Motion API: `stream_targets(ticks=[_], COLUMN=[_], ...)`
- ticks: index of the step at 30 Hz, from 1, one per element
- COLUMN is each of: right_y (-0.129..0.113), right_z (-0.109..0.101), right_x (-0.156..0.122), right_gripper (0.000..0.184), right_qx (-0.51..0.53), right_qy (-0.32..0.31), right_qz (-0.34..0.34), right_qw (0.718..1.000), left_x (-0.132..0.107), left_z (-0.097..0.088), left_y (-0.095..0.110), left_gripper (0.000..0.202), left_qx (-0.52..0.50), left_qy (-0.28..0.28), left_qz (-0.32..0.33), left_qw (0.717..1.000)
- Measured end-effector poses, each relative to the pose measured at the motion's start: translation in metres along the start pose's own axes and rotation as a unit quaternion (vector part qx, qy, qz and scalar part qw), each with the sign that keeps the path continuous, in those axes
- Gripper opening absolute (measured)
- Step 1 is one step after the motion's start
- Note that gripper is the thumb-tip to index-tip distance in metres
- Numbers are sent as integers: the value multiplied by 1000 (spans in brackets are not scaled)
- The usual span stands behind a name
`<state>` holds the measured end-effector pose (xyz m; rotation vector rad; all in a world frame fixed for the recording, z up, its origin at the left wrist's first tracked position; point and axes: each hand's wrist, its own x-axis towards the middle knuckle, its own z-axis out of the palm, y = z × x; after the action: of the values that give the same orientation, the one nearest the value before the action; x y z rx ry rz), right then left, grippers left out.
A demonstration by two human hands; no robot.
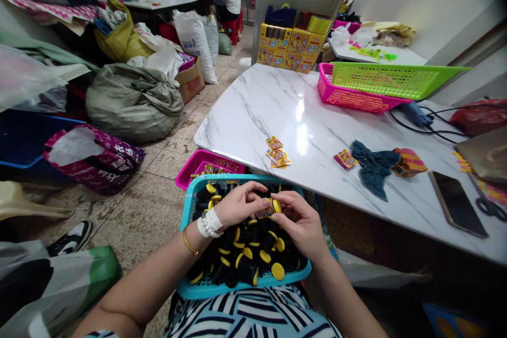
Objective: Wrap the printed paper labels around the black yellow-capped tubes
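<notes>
A turquoise basket [190, 288] rests on my lap, filled with several small black pieces with yellow caps [253, 264]. Above it my left hand [237, 205] and my right hand [301, 222] meet, fingers curled. Together they pinch one black-and-yellow piece [272, 207] with a small coloured sticker against it. My left wrist wears a white bead bracelet and a gold bangle.
A white marble table [317, 132] stands ahead with loose stickers [278, 155], a blue cloth [372, 168], a phone [456, 203] and stacked pink and green baskets [368, 87]. A pink basket [198, 163] sits beyond my lap. Bags crowd the floor at left; another person sits far back.
</notes>
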<state>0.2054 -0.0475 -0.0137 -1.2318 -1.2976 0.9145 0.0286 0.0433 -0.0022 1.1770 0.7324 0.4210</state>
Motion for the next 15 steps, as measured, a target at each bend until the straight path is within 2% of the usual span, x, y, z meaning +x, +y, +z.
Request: stream_targets(ticks=[2,6,12,15], right_y=[2,3,-2,0], right_z=[0,0,-4,-2], right_x=[-1,-2,-5,-6], right_gripper=[34,40,37,32], right_qx=[-35,-65,-124,-103], right_qy=[27,-8,14,44], right_qz=[-20,-33,-75,-58], right_qw=[999,997,989,992], left_x=[-4,-7,-4,-7], left_z=[0,-2,-1,5], left_y=[-2,-8,-11,-8], left_gripper=[53,46,38,32], left_qx=[-11,-57,-69,-29], left_qy=[-14,1,7,35], left_qz=[-31,-54,-20,41], left_qw=[999,997,997,998])
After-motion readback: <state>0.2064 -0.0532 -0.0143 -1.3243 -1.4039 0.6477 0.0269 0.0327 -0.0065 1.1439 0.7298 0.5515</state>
